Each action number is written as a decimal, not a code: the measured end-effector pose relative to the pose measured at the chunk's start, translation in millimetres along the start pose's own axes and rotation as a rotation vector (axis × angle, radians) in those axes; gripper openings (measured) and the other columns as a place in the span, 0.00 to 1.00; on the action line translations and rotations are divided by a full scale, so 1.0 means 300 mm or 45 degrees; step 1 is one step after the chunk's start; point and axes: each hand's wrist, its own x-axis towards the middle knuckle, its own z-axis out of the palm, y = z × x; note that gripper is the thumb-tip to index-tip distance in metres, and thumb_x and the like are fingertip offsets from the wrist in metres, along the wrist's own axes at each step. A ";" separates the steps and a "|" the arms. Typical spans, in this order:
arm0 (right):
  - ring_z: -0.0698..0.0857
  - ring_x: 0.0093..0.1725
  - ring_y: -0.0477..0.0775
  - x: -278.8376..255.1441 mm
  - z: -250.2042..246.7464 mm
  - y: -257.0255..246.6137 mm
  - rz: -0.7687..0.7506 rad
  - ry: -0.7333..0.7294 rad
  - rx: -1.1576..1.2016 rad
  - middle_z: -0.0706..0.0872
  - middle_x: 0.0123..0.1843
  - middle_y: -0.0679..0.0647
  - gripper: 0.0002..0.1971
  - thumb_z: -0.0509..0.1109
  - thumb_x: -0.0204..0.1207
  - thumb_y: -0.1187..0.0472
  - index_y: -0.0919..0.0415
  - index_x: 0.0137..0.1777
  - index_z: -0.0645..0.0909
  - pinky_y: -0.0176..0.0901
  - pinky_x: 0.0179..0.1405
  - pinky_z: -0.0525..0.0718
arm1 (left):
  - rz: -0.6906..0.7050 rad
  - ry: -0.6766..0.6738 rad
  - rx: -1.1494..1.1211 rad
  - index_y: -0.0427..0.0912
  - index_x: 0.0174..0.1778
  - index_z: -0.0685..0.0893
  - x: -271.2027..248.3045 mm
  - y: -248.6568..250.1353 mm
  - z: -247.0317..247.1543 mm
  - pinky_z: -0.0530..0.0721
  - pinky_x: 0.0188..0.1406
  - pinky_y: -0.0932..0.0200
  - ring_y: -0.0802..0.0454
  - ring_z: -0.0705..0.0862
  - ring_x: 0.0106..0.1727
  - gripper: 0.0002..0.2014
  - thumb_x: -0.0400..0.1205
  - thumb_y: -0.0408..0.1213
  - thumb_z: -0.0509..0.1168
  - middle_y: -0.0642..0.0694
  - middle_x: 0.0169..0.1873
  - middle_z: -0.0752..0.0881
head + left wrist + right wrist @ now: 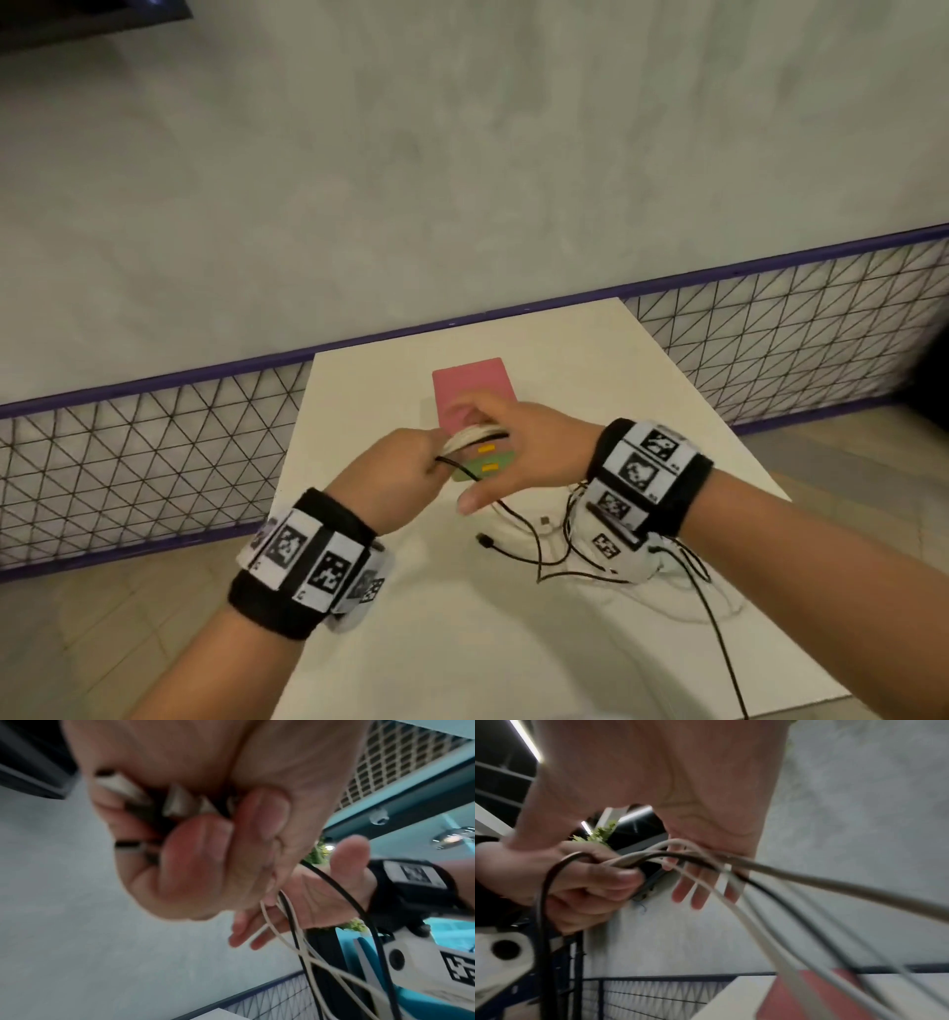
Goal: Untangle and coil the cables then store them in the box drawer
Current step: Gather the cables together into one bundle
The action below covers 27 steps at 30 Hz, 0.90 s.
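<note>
My left hand [405, 473] [192, 862] is a fist that grips a bundle of white and black cables. Loops of the white cable [470, 437] [757, 923] run from it across the palm of my right hand [518, 437] [693, 780], whose fingers [698, 892] are straight. A black cable [513, 552] [544, 892] hangs from my left fist and trails over the white table [411, 642], its plug lying loose. Just behind my hands stands the box [472, 388] with a pink top and a green drawer front [503, 459] with yellow handles.
More tangled black and white cable [667, 591] lies on the table under my right wrist, and one black strand runs off the near edge. A wire-mesh fence [128, 462] with a purple rail stands behind the table, against a grey wall.
</note>
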 end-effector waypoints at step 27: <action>0.62 0.17 0.50 0.014 -0.131 -0.062 0.226 -0.010 0.311 0.65 0.21 0.53 0.17 0.70 0.77 0.59 0.57 0.26 0.74 0.37 0.19 0.60 | -0.309 0.223 -1.077 0.41 0.33 0.78 0.161 0.056 0.025 0.66 0.24 0.62 0.54 0.67 0.22 0.30 0.80 0.66 0.51 0.51 0.20 0.72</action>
